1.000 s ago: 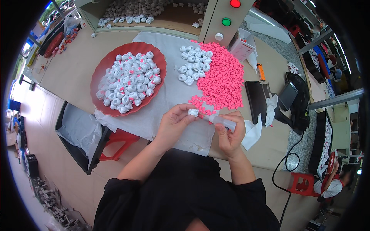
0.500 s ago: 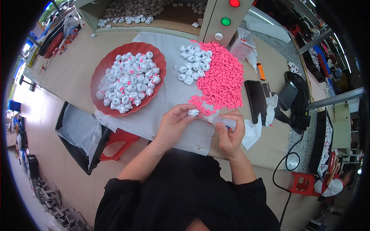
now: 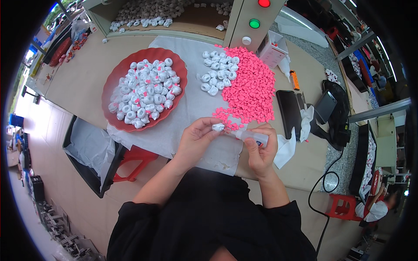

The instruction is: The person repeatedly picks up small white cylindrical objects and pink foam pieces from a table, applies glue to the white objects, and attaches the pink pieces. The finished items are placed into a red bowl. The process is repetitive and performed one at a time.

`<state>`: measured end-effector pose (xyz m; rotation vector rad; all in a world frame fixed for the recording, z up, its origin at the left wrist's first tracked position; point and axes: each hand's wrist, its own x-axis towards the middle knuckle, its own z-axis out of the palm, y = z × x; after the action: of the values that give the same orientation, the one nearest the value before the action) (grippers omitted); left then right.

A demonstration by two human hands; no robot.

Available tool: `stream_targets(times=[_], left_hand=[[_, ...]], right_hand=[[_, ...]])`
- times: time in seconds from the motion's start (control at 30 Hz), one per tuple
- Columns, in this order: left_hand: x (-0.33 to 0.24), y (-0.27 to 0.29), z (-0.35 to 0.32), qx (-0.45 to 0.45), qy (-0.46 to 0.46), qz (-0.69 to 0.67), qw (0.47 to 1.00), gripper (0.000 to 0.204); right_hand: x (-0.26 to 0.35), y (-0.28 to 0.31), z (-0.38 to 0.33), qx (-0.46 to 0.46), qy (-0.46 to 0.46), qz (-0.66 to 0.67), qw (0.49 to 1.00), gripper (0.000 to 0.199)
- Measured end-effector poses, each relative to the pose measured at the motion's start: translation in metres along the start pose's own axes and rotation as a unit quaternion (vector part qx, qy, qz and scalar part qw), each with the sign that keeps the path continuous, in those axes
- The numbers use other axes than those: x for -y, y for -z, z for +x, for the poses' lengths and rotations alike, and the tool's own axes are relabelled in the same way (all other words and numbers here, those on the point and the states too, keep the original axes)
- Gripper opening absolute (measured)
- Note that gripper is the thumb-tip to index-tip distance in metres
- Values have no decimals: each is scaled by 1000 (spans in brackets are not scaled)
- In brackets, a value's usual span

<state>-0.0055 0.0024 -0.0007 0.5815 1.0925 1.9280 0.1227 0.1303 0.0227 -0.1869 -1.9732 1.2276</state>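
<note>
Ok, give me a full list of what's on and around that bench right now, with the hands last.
round red plastic tray: one, red, left on the bench, heaped with small white parts
loose white ring-shaped parts: a small pile, white, on the cloth right of the tray
pink plastic bits: a big heap, pink, centre-right
white cloth: one, under the piles
black phone: one, right of the pink heap
orange lighter: one, far right
red stool: one, under the bench
left hand: fingers pinch one small white part
right hand: grips a small clear squeeze bottle, tip toward that part
</note>
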Motion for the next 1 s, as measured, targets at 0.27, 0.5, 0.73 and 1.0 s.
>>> stream_targets(times=[0.27,0.5,0.73,1.0], left_hand=[[1,2,2,-2,-10,-11,1000,25],[-1,1,0,-11,4,1,1000,24],[1,5,1,1,5,-5,1000,23],[3,5,2,-3,4,-35,999,25]], right_hand=[[-1,11,13,-151,-253,434,851,31],[-3,28,19,-96,-264,260,924,35],[-6,39,25,67,-191,-49,978,28],[-13,27,34,197,-27,-287,937,23]])
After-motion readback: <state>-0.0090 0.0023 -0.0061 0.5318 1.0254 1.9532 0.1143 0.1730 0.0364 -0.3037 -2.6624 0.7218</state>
